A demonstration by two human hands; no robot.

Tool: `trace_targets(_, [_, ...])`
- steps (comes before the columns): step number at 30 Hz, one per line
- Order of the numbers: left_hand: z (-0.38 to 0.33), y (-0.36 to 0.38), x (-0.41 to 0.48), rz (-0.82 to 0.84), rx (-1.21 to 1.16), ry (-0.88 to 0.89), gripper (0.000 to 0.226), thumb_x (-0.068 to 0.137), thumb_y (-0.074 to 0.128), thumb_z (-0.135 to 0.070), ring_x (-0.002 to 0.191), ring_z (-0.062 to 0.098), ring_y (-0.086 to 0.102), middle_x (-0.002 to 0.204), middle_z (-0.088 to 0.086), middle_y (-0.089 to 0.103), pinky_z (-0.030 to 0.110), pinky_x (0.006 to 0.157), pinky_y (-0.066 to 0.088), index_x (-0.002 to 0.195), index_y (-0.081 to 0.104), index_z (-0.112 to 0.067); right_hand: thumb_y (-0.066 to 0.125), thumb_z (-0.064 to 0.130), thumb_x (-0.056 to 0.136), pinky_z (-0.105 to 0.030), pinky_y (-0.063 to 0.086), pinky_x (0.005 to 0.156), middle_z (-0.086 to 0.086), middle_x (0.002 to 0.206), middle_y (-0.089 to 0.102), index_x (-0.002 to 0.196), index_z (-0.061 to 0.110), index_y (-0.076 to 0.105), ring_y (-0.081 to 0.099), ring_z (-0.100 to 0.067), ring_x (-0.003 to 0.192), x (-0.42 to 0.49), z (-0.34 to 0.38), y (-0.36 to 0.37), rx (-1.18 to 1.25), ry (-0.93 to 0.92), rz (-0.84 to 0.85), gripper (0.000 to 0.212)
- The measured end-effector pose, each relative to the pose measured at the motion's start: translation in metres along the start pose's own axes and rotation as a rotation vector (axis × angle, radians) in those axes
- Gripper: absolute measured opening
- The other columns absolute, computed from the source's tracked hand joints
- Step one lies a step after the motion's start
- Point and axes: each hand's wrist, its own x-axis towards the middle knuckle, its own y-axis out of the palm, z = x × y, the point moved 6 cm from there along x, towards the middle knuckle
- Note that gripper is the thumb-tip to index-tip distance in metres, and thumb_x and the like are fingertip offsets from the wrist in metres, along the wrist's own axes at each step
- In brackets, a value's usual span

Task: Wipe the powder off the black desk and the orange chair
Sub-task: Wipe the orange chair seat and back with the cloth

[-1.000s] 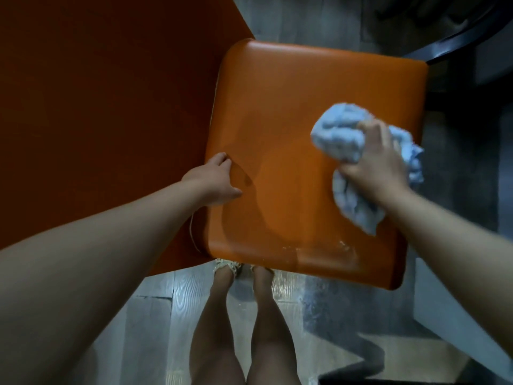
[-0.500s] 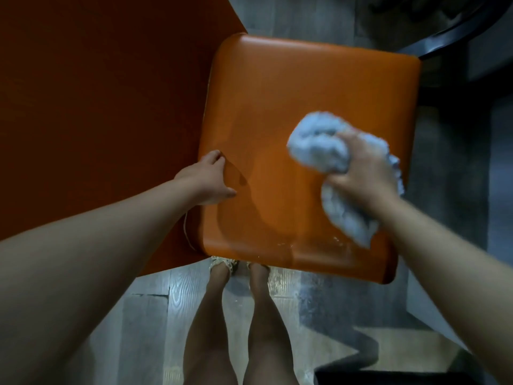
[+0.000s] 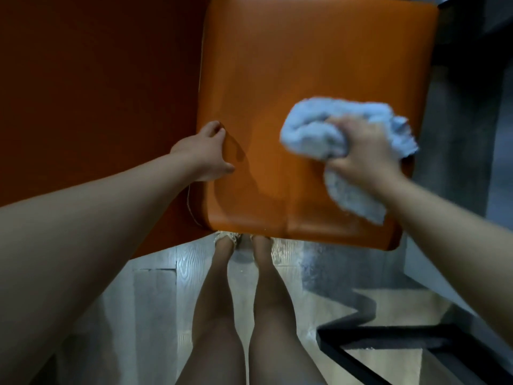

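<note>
My R hand (image 3: 366, 154), fingers curled, bunches blue cloth (image 3: 313, 132) on orange chair (image 3: 305, 65) seat; L hand (image 3: 204, 152) grips seat's left edge, arm extended.

A furnished indoor room, whether home or office I cannot tell: a glossy orange padded chair seat (image 3: 305, 65) stands over pale grey wood-grain plank flooring (image 3: 155, 287), with a black metal bar frame (image 3: 361, 354) below and right of that seat.

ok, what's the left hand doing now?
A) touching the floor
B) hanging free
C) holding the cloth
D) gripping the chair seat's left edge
D: the left hand grips the orange chair seat at its left edge; the cloth is in the right hand.
</note>
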Motion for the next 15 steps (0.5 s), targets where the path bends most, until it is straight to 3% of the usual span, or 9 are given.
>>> trace_targets(3, [0.001, 0.0, -0.001, -0.016, 0.01, 0.007, 0.087, 0.086, 0.054, -0.055, 0.137, 0.026, 0.033, 0.158, -0.01, -0.009, 0.034, 0.084, 0.047, 0.151, 0.005, -0.024, 0.065, 0.026, 0.076, -0.049, 0.026, 0.105, -0.006, 0.153, 0.026, 0.137, 0.034, 0.04, 0.027, -0.038, 0.134, 0.017, -0.044, -0.015, -0.133, 0.27, -0.021, 0.066])
trace_targets(5, [0.001, 0.001, -0.002, -0.025, 0.015, 0.011, 0.086, 0.087, 0.054, -0.055, 0.137, 0.026, 0.033, 0.158, -0.009, -0.01, 0.034, 0.082, 0.047, 0.151, 0.005, -0.024, 0.066, 0.029, 0.077, -0.052, 0.027, 0.104, -0.001, 0.155, 0.018, 0.138, 0.038, 0.036, 0.021, -0.039, 0.134, 0.004, -0.045, -0.005, -0.182, 0.322, 0.038, 0.069])
trace_targets(11, [-0.004, 0.004, -0.008, -0.033, -0.001, 0.008, 0.09, 0.087, 0.055, -0.054, 0.144, 0.022, 0.015, 0.158, -0.007, -0.01, 0.036, 0.101, 0.04, 0.151, 0.0, -0.023, 0.069, 0.023, 0.072, -0.045, 0.033, 0.096, -0.009, 0.144, 0.037, 0.131, 0.029, 0.052, 0.035, -0.041, 0.12, -0.07, -0.007, 0.032, -0.058, 0.07, 0.12, 0.062])
trace_targets(13, [-0.005, 0.008, -0.008, -0.039, -0.032, 0.012, 0.093, 0.086, 0.055, -0.055, 0.146, 0.02, 0.004, 0.158, -0.006, -0.011, 0.037, 0.108, 0.033, 0.151, -0.002, -0.022, 0.063, 0.027, 0.07, -0.042, 0.031, 0.097, -0.015, 0.14, 0.041, 0.129, 0.025, 0.054, 0.039, -0.044, 0.119, -0.053, -0.027, 0.01, -0.032, 0.134, -0.022, 0.06])
trace_targets(15, [-0.005, 0.013, -0.008, -0.037, -0.071, 0.016, 0.095, 0.085, 0.056, -0.055, 0.146, 0.019, -0.005, 0.158, -0.005, -0.014, 0.038, 0.113, 0.023, 0.151, -0.004, -0.021, 0.062, 0.029, 0.073, -0.045, 0.029, 0.101, -0.009, 0.147, 0.032, 0.132, 0.032, 0.048, 0.032, -0.042, 0.125, -0.037, -0.05, -0.003, -0.069, 0.306, -0.077, 0.061])
